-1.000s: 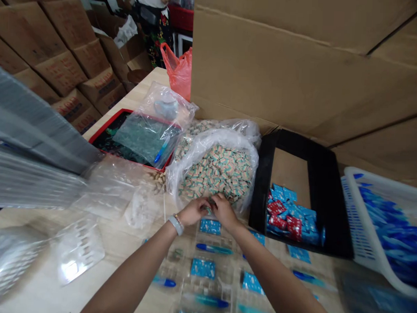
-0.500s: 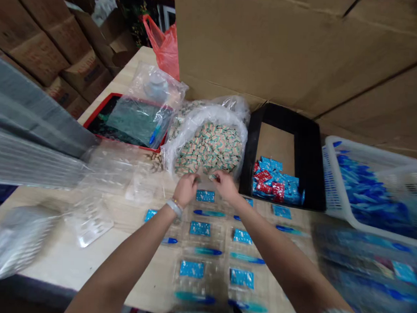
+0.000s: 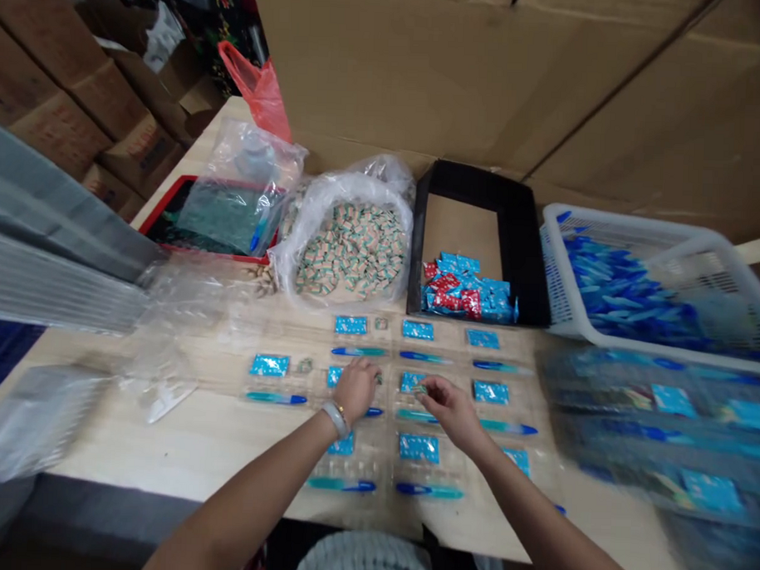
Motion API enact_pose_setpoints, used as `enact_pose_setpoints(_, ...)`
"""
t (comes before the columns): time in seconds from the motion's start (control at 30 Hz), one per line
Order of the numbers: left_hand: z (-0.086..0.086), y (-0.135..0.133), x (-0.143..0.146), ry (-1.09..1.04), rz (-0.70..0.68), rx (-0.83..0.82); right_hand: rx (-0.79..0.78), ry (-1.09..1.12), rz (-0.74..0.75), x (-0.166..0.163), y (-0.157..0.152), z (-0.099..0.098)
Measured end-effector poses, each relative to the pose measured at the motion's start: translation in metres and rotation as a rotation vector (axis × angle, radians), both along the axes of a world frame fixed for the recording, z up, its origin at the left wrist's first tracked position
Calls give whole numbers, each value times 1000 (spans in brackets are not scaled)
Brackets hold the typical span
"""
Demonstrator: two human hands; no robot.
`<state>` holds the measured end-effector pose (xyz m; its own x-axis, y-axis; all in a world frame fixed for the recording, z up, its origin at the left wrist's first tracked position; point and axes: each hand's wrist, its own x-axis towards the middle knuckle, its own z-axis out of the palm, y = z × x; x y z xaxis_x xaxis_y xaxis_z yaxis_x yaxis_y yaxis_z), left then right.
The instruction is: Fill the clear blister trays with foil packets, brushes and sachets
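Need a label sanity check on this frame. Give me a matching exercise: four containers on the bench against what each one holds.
Containers:
1. clear plastic bag
2. black box
3. white basket
4. red-rimmed tray

Contents:
A. dark blue pens heaped together
B. a flat clear bag lying across it
C. blue and red sachets piled at the near end
D. small green and tan packets

Pairs: 1-D, 2-C, 3-A, 4-B
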<state>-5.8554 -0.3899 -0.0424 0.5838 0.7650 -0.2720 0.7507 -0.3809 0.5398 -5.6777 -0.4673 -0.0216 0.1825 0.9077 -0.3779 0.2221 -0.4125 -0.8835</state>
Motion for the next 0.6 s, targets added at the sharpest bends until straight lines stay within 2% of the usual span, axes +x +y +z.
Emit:
enact_pose_setpoints(0.1, 0, -3, 6, 91, -42, 54, 15, -49, 81, -7, -19, -2)
enact_pose_setpoints(0.33, 0, -6, 11, 100, -92, 110, 107, -216, 478, -50, -45, -5)
enact_pose_setpoints(0.6, -2, -7, 3, -3, -50, 90, 75, -674, 736, -86, -52, -23)
